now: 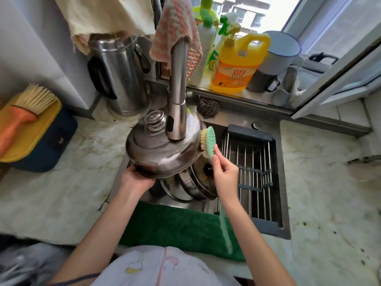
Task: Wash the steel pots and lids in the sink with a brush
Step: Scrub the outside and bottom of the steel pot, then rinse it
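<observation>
My bare arms and a pale printed top

Both my forearms are bare to past the elbow, with no sleeves, watch, rings or gloves on my left hand (137, 179) or right hand (225, 176). My top (162, 267) is very pale lilac-white, with a thin pink line running down its front, a small cartoon rabbit print with a yellow patch to one side and a pink shape to the other.

Home kitchen, probably: sink (285, 182), faucet (178, 83), detergent bottle (237, 65).
</observation>
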The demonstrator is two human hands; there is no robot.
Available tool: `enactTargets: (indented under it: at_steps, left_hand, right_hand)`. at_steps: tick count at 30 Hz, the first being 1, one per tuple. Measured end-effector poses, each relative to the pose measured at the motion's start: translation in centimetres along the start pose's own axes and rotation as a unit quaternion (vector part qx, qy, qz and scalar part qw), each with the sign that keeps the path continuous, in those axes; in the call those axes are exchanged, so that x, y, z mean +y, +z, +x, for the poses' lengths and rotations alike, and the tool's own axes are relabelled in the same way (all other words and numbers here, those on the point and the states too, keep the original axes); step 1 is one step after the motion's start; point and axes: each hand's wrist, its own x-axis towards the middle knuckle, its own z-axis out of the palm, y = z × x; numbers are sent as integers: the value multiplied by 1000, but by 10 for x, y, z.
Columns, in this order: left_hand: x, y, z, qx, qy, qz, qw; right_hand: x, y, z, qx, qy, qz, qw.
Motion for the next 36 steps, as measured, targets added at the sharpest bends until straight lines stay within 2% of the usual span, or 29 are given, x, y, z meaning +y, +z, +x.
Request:
enactTargets:
  at_steps: [3,5,11,17,19,22,23,24,27,29,31,32,35,36]
  left_hand:
    - [10,-3,5,-32,35,31,998]
    - [13,-1,8,-36,54,44,997]
    - [0,7,11,-40,95,136,985]
    - [-22,7,11,-74,115,277,951]
    - [-32,8,14,-87,118,304,941]
    - [-40,13,20,-75,105,304,944]
    - [-42,14,22,-67,102,305,945]
    - [-44,15,24,-61,103,312,942]
    - [-51,13,29,-60,119,356,925]
    - [-53,11,30,-61,117,363,923]
    - [-53,11,32,-61,119,363,922]
    - [-54,12,33,-59,122,365,921]
    - [-57,17,35,-45,126,385,913]
    - [-58,18,34,-41,126,390,911]
  right_hand:
    - [-5,-26,18,-4,47,14,999]
    - [-11,-38,30,-5,48,13,999]
    - [-23,-44,54,-109,44,-129,985]
    - [-37,-24,83,-67,30,-182,980]
    - [-50,-12,75,-78,-20,-284,955]
    - [-62,10,45,-194,-169,-392,883]
    - [-63,12,40,-215,-197,-426,856]
    - [-66,10,45,-202,-202,-460,841]
    - [-70,-3,74,-111,-133,-518,838]
    - [-73,-2,65,-168,-152,-506,832]
    - [-71,5,45,-265,-206,-491,804]
    - [-73,5,45,-276,-210,-504,791]
    - [-77,-2,83,-165,-132,-549,809]
    - [-76,-3,85,-161,-127,-551,809]
